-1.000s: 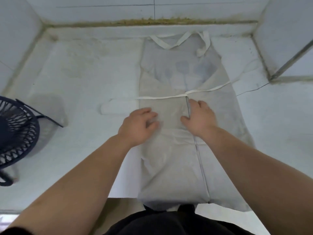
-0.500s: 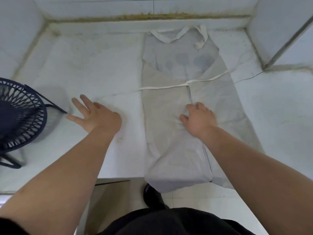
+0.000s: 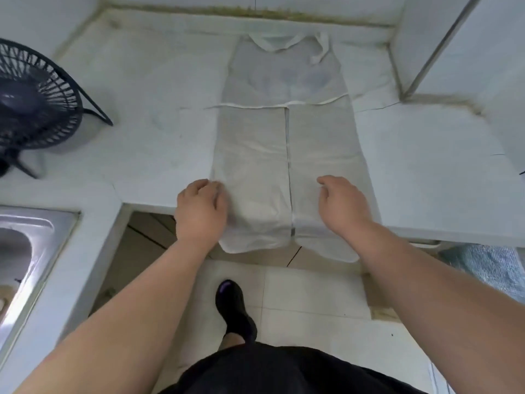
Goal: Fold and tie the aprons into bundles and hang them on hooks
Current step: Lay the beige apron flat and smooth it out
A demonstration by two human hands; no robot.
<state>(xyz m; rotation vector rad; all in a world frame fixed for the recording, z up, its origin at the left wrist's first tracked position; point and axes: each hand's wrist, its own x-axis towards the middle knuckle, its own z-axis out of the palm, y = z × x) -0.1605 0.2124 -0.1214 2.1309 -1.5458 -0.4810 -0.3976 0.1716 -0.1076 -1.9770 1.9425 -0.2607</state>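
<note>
A pale grey apron [image 3: 252, 155] lies lengthwise on the white counter [image 3: 142, 109]. Its two sides are folded in and meet along a centre line. The neck strap [image 3: 279, 44] is at the far end, and a white waist tie [image 3: 255, 106] crosses the middle. The hem hangs over the counter's front edge. My left hand [image 3: 200, 211] sits at the apron's left folded edge near the counter's front, fingers curled onto the fabric. My right hand [image 3: 342, 206] rests over the right panel with loosely curled fingers, holding nothing that I can see.
A black table fan [image 3: 37, 100] stands on the counter at the left. A steel sink [image 3: 25, 251] is at the lower left. White wall panels [image 3: 454, 52] close the back right corner. Below the counter edge are floor tiles, my black shoe [image 3: 233, 305] and a blue mat [image 3: 488, 265].
I have stepped back, and both hands have drawn toward the apron's near end. My left hand came off the bare counter at the left onto the apron's left edge.
</note>
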